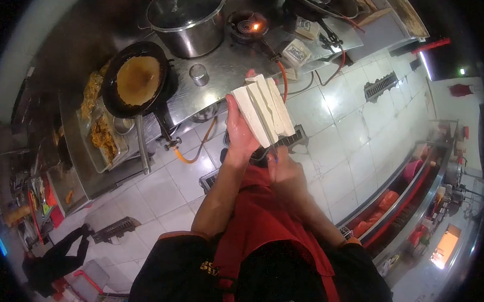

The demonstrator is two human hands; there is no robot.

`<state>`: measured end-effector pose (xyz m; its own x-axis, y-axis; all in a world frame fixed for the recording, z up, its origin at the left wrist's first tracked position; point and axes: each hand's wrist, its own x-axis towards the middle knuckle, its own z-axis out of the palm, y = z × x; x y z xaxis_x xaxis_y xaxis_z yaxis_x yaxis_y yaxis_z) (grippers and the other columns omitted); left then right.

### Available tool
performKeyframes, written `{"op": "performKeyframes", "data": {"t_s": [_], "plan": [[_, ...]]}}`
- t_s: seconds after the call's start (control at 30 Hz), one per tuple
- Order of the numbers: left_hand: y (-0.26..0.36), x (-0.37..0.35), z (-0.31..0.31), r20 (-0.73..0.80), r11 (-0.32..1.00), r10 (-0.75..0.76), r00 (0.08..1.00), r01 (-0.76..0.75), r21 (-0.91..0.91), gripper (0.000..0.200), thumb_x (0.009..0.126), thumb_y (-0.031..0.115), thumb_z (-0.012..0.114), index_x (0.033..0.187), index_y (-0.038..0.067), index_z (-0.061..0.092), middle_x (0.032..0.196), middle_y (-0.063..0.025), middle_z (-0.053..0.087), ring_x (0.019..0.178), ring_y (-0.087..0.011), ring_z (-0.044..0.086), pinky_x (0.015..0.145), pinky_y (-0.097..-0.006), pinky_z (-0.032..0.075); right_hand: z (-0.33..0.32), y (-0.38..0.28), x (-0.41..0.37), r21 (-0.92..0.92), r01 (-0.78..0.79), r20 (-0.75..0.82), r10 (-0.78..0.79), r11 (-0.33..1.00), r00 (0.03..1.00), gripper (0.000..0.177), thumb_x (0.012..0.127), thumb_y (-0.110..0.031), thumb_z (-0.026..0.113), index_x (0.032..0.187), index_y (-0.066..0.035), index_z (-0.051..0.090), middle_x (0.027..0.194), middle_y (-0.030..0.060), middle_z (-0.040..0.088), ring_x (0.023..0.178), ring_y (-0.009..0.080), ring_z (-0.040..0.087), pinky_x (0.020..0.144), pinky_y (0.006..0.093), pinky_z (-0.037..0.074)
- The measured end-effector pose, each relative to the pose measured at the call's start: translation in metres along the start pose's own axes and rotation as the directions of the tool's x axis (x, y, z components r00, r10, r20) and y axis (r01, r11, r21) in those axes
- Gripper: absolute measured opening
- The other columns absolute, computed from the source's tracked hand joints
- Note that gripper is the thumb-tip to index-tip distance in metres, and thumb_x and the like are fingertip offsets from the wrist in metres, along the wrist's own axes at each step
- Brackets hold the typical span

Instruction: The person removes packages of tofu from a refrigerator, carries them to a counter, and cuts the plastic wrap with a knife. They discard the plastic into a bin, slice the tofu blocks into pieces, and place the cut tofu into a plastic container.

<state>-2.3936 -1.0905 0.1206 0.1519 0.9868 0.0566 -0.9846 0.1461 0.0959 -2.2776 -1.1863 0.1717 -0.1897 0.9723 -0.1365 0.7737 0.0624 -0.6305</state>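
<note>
Mid-frame, my left hand (241, 132) cradles the white block (262, 111) because its slabs could part; my right hand (284, 168) grips a thin tool (275, 152), perhaps a knife.

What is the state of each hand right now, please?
Left hand: holding the sliced white block.
Right hand: closed on a thin tool, mostly hidden.
</note>
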Motion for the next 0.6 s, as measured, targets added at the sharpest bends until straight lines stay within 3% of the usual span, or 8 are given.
{"op": "performKeyframes", "data": {"t_s": [0.27, 0.43, 0.6], "plan": [[0.004, -0.002, 0.011, 0.052, 0.976, 0.032, 0.998, -0.043, 0.212, 0.077, 0.092, 0.070, 0.032, 0.153, 0.026, 0.016, 0.148, -0.0203, 0.033, 0.118, -0.0354, 0.052, 0.098, -0.0524, 0.046, 0.013, 0.001, 0.002, -0.105, 0.031, -0.024, -0.034, 0.994, 0.999, 0.020, 0.096, -0.017, 0.052, 0.100, 0.000, 0.044, 0.072, 0.0243, 0.059, 0.064, 0.0459, 0.059, 0.055, 0.0532, 0.047], [0.005, -0.004, 0.009, 0.066, 0.965, 0.040, 0.997, -0.056, 0.256, 0.079, 0.091, 0.070, 0.033, 0.153, 0.025, 0.015, 0.148, -0.0206, 0.033, 0.117, -0.0357, 0.053, 0.096, -0.0512, 0.047, 0.015, -0.004, 0.005, -0.092, 0.109, -0.067, -0.116, 0.990, 0.991, 0.020, 0.093, -0.012, 0.055, 0.099, 0.003, 0.044, 0.070, 0.0242, 0.060, 0.062, 0.0434, 0.060, 0.052, 0.0497, 0.049], [0.003, -0.009, 0.012, 0.070, 0.969, 0.044, 0.997, -0.060, 0.238, 0.080, 0.091, 0.070, 0.033, 0.154, 0.023, 0.014, 0.149, -0.0207, 0.032, 0.117, -0.0358, 0.052, 0.095, -0.0505, 0.048, 0.031, 0.007, 0.006, -0.093, 0.144, -0.093, -0.152, 0.985, 0.984, 0.018, 0.092, -0.010, 0.054, 0.102, 0.004, 0.048, 0.072, 0.0248, 0.058, 0.063, 0.0441, 0.058, 0.055, 0.0523, 0.047]]}}
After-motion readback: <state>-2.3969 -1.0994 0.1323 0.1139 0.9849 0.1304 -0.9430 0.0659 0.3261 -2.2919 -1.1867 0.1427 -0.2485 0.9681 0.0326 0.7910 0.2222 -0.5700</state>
